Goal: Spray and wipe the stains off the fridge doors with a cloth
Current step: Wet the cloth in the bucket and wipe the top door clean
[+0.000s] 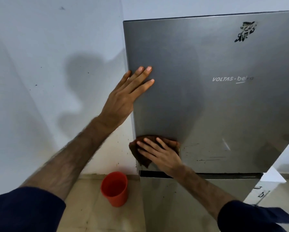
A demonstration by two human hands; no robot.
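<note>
The grey upper fridge door (199,101) fills the right of the view, with the lower door (190,198) beneath a dark gap. My right hand (158,154) presses a brown cloth (143,159) flat against the upper door's bottom left corner. My left hand (129,92) rests flat on the door's left edge, fingers spread, holding nothing. A black sticker remnant (245,31) sits at the door's top right. Dark streak marks (209,159) run along the door's lower part, right of the cloth. No spray bottle is in view.
A red plastic cup (114,188) stands on the tiled floor just left of the fridge. A white wall (48,72) with small specks lies to the left. A white object (274,176) shows at the fridge's right side.
</note>
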